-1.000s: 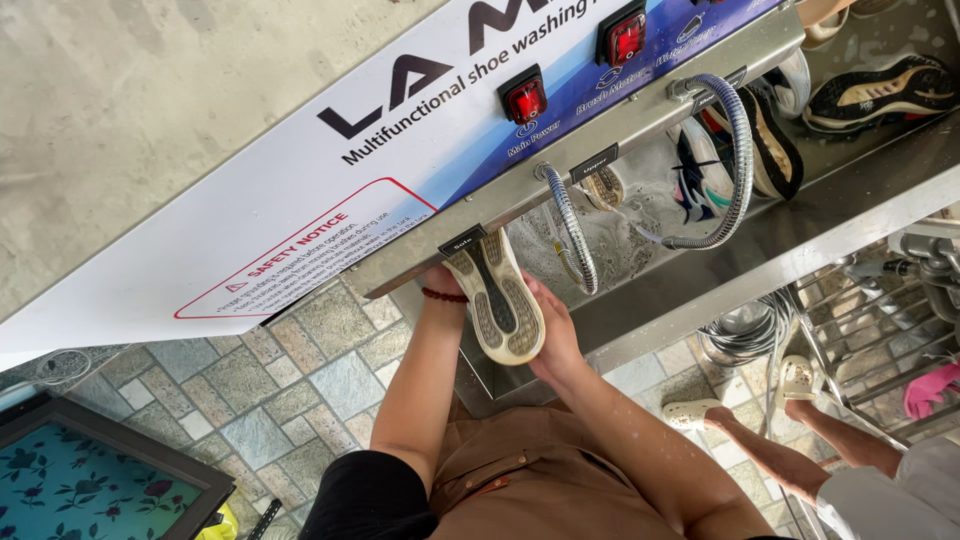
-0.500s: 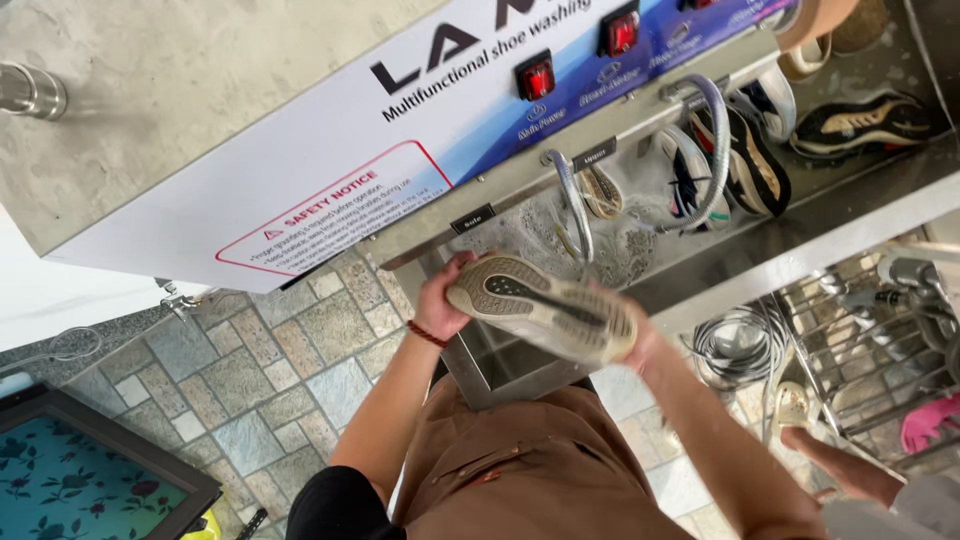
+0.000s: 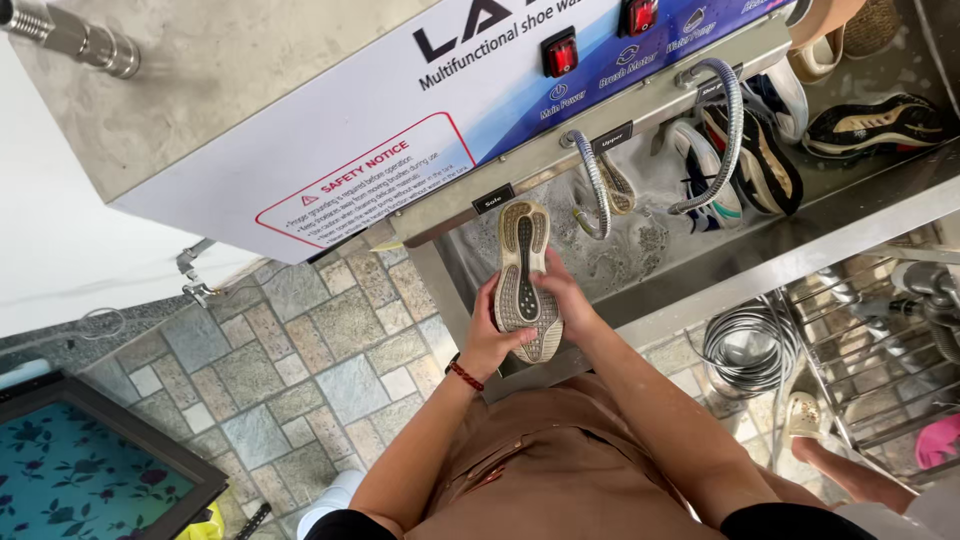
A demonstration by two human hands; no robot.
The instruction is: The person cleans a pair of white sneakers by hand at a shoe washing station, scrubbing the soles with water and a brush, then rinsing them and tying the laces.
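Stainless-steel shoe-washing machine [image 3: 700, 270] fills the view, its soapy trough holding several sneakers [image 3: 740, 150]. Over the trough's near end, a beige sneaker [image 3: 527, 280] is held sole-up: left hand [image 3: 492, 335] and right hand [image 3: 570, 300] both wrap fingers around its heel, seemingly mid-scrub. Turning it calls for a firm grip.

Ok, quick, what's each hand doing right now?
Left hand: closed on the shoe, gripping its heel end, sole up.
Right hand: closed on the same shoe's other side.
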